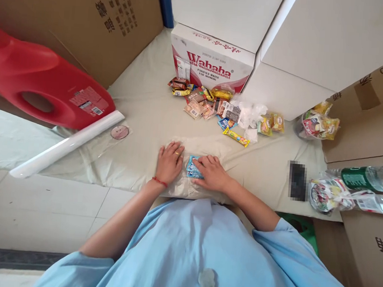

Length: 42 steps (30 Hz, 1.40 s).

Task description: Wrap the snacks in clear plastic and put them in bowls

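My left hand [170, 161] lies flat on a clear plastic bag [178, 187] near the front edge of the cloth-covered surface, fingers stretched out. It wears a ring and a red wrist cord. My right hand [214, 175] rests palm down with fingers extended over the right part of some small blue packets [193, 174]. These packets lie on or in the bag, between my two hands; which of the two I cannot tell. The palm hides their right side.
Behind lies a pile of wrapped snacks [197, 106] with a yellow stick packet [236, 137], before a Wahaha carton [213, 62]. A white roll [70, 143] and red jug [51, 81] stand left. Right are a snack tub [306, 125], a plastic bottle [359, 177] and a blurred dark object [297, 180].
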Tool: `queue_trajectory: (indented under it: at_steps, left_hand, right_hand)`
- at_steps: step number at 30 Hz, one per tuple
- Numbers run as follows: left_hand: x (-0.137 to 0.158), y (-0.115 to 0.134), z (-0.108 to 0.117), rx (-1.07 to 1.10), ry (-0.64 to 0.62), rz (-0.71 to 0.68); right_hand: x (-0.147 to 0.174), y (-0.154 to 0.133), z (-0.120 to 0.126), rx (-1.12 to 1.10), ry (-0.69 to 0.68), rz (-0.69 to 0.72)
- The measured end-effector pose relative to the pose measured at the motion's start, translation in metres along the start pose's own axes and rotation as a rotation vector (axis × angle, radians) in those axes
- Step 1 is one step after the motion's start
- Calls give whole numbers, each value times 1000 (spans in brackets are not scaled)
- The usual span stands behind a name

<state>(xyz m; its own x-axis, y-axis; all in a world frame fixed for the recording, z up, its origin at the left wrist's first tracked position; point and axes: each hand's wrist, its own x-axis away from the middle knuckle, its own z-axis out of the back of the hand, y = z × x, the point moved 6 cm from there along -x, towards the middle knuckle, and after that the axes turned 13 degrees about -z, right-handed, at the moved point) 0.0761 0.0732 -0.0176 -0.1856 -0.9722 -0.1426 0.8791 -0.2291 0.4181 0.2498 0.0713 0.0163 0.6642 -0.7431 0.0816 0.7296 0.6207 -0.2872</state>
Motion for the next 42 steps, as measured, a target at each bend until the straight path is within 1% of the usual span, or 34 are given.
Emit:
queue_trajectory:
  at_steps: [2, 5, 7, 10, 12, 14, 16, 17, 20, 22, 25, 27, 28, 31, 33, 36, 39, 42]
  left_hand:
    - [1, -2, 3, 4, -17, -9]
    - [4, -1, 11, -28, -14, -19]
    - [5, 1, 17, -62, -2, -43]
    - [9, -2, 19, -80, -15, -59]
    - [12, -10, 19, -49, -20, -34]
    - [17, -18, 21, -3, 11, -5]
    - [23, -24, 26, 23, 57, 0]
    - [25, -26, 29, 23, 75, -6]
    - [31, -26, 37, -7, 101, -36]
    - [32, -23, 41, -35, 99, -75]
    - [30, -15, 41, -41, 53, -183]
    - [29, -7, 37, -28, 8, -268]
    - [29, -3, 34, -23, -15, -305]
    - [30, 8, 23, -15, -84, -368]
    - [31, 11, 16, -6, -114, -371]
    - [30, 10, 12, 12, -116, -353]
    - [29, 7, 12, 35, -108, -340]
    - [28, 7, 13, 44, -128, -357]
  right_hand:
    - [1, 9, 8, -84, 9, -7]
    - [-1, 22, 16, -138, 18, -59]
    - [-4, 23, 12, -141, -10, -57]
    - [-5, 19, 3, -150, -40, -8]
    - [-3, 19, 4, -176, -6, -2]
    - [5, 27, 10, -231, 56, -24]
    - [18, 39, 19, -312, 130, -87]
    - [27, 47, 23, -356, 164, -141]
    - [54, 65, 29, -501, 216, -354]
    - [67, 64, 29, -603, 208, -456]
    - [70, 47, 33, -684, 207, -504]
    - [60, 36, 36, -646, 185, -538]
    - [53, 33, 35, -598, 145, -569]
    - [31, 30, 23, -408, -71, -668]
    - [22, 31, 15, -333, -163, -707]
    - [14, 32, 8, -367, -162, -731]
    - [11, 28, 2, -476, -150, -715]
    - [10, 23, -2, -556, -140, -698]
